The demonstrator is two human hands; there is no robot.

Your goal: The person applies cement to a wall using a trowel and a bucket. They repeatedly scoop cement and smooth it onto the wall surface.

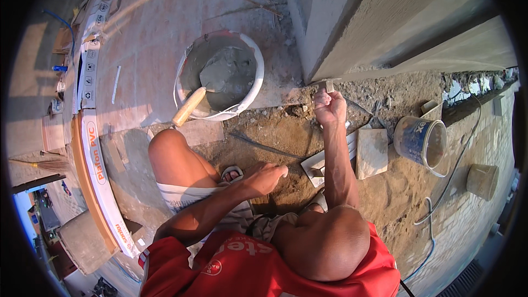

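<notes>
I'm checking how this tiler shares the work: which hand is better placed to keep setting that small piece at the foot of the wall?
Likely the right hand: it pinches the small piece against the wall base. The left hand hangs empty, well short of it.

Along the left of the floor we see a long white strip package (96,148) with orange lettering, curving from upper left down toward the lower left. At the right, on the sandy ground, we see a blue printed label (411,138) wrapping a tipped bucket.
</notes>
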